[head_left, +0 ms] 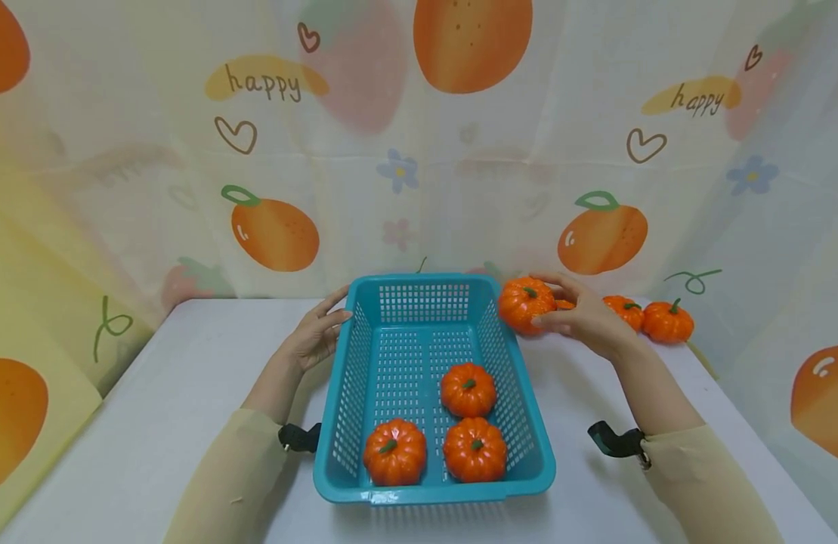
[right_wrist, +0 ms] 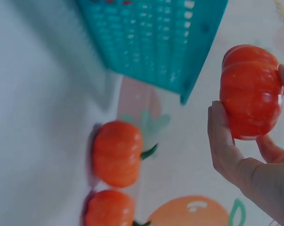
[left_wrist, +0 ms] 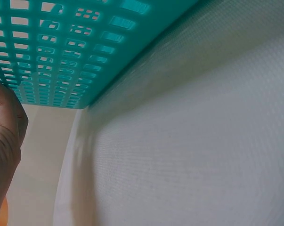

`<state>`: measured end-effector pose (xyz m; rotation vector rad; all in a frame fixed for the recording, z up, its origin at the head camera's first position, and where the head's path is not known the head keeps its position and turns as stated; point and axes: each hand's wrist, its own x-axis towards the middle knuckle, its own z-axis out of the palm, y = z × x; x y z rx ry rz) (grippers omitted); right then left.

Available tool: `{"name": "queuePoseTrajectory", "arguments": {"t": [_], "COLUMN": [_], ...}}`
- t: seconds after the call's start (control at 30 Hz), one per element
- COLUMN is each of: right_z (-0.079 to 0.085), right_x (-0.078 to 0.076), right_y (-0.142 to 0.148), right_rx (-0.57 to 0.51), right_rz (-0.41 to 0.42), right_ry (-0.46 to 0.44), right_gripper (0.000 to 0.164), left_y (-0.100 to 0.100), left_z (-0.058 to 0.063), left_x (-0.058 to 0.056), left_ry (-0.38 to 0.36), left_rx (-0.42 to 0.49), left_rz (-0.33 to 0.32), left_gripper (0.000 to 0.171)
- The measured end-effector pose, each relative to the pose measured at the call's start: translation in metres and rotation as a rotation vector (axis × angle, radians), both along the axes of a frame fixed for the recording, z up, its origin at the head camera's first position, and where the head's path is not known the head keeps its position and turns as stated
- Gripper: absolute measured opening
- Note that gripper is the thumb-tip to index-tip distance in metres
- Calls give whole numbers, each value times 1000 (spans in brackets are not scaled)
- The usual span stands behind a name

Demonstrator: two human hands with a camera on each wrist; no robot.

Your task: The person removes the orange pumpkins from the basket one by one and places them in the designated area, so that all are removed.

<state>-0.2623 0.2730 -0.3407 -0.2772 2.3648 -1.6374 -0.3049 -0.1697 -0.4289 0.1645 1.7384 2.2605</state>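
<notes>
A turquoise plastic basket (head_left: 434, 495) with lattice walls stands mid-table. Inside lie three small orange toy pumpkins: one at the near left (head_left: 395, 453), one at the near right (head_left: 476, 450), another pumpkin (head_left: 468, 391) just behind it. My left hand (head_left: 314, 338) holds the basket's left rim near the far corner, thumb at the edge; some fingertips are hidden by the rim. Between thumb and fingers, my right hand (head_left: 585, 317) grips another pumpkin (head_left: 525, 305) beside the far right corner. The right wrist view shows this pumpkin (right_wrist: 251, 92) raised above the table, fingers around its side.
More pumpkins sit at the table's back right: a rightmost pumpkin (head_left: 668, 323), one beside it (head_left: 623, 311), and an orange piece partly hidden behind the right hand. A fruit-printed curtain (head_left: 432, 196) hangs along the back edge of the white table (head_left: 208, 378).
</notes>
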Motion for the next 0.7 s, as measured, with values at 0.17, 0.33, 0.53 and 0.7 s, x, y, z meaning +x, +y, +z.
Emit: {"name": "queuePoseTrajectory", "arguments": {"t": [0.17, 0.33, 0.53, 0.7], "right_z": [-12, -21, -37, -50], "right_x": [1, 5, 8, 8], "right_y": [17, 30, 43, 49], "right_rx": [-26, 13, 20, 21], "right_rz": [-12, -35, -10, 19], "right_ry": [-31, -61, -133, -170], "right_gripper": [75, 78, 81, 78], "left_y": [0, 1, 1, 0], "left_z": [-1, -1, -1, -2], "left_x": [-2, -1, 0, -1], "left_ry": [4, 9, 9, 2], "left_rx": [8, 0, 5, 7], "left_rz": [1, -2, -13, -8], "left_gripper": [61, 62, 62, 61]}}
